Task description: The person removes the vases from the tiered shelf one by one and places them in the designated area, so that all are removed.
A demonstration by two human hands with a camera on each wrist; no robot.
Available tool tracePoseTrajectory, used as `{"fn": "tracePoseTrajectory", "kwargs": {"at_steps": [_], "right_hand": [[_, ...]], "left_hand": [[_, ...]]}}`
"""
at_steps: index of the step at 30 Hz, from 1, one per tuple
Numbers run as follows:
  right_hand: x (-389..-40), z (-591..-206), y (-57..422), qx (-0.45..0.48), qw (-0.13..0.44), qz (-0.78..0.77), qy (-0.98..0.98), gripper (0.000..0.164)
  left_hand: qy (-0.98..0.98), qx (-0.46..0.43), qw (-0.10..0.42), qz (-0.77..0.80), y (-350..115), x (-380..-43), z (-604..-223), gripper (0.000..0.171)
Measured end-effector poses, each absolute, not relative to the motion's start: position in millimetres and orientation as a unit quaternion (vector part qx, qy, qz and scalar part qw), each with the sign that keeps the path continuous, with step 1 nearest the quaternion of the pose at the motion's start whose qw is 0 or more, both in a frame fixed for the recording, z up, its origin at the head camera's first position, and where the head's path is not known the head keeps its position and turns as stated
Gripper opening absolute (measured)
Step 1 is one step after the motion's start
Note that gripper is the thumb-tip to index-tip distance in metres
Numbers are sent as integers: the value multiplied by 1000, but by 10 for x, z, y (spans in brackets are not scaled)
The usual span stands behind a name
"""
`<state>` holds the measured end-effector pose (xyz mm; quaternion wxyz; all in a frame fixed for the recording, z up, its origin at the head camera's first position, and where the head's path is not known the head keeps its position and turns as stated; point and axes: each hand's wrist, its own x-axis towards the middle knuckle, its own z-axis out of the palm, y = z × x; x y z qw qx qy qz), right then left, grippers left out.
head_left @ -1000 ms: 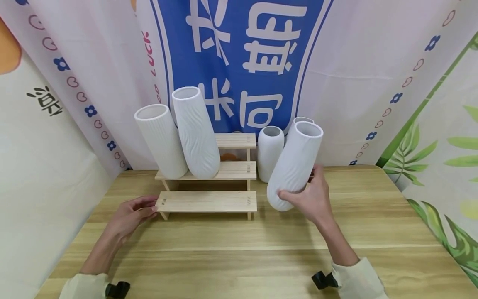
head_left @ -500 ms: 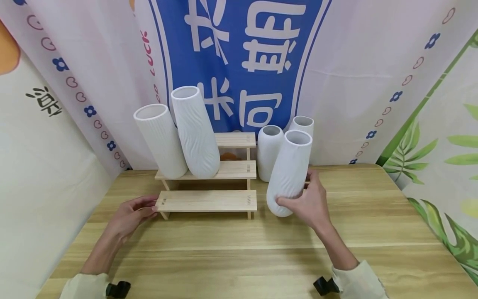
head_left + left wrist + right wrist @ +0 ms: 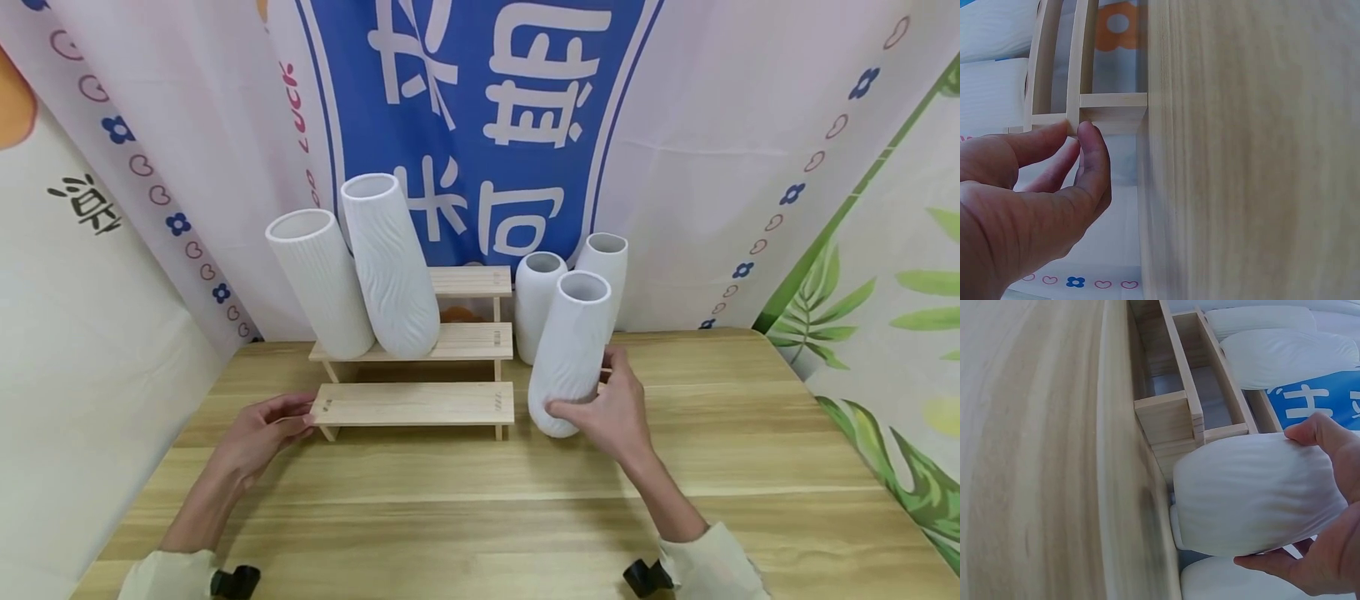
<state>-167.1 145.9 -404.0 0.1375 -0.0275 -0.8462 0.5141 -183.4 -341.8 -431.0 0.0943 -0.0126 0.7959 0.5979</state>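
Observation:
My right hand (image 3: pixel 611 412) holds a white vase (image 3: pixel 573 350) with wavy ridges, fingers round its far side and thumb across its front. This vase is near the right end of a three-tier wooden stand (image 3: pixel 412 404); whether its base touches the table cannot be told. In the right wrist view, the gripped vase (image 3: pixel 1254 494) lies between thumb and fingers, close to the stand's end. At the stand's left end, my left hand (image 3: pixel 258 437) pinches the corner of the lowest board. The left wrist view shows thumb and fingertips on that board's edge (image 3: pixel 1074 75).
A ribbed white vase (image 3: pixel 322 283) and a taller wavy one (image 3: pixel 393 271) stand side by side on the middle tier. Two more white vases, a smaller rounded one (image 3: pixel 534 308) and another (image 3: pixel 609 262), stand behind the gripped vase. A printed curtain (image 3: pixel 697 192) hangs behind the table (image 3: pixel 420 517).
My right hand has brought the vase down and to the left, and its tilt has lessened. The vase behind it shows more now. My left hand keeps its place on the stand.

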Motion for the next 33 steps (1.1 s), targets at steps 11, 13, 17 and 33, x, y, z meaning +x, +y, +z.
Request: {"fn": "tracePoseTrajectory", "kwargs": {"at_steps": [11,13,17,33], "right_hand": [[-1780,-4141,1398,-27,138,530,-836,95],[-1800,-4159,1402,-29,136,531,-836,95],[-1836,-4175,1410,-33,136,536,-833,95],[-2061,-4208,1295,-37,168,556,-813,96]], "left_hand": [[796,-12,92,598,-3417,-1829,-4288,58],[796,-11,91,598,-3424,-1833,-4292,58],[796,-11,92,599,-3436,-1835,-4306,58],[799,-19,95,594,-3413,-1831,-4305,57]]}}
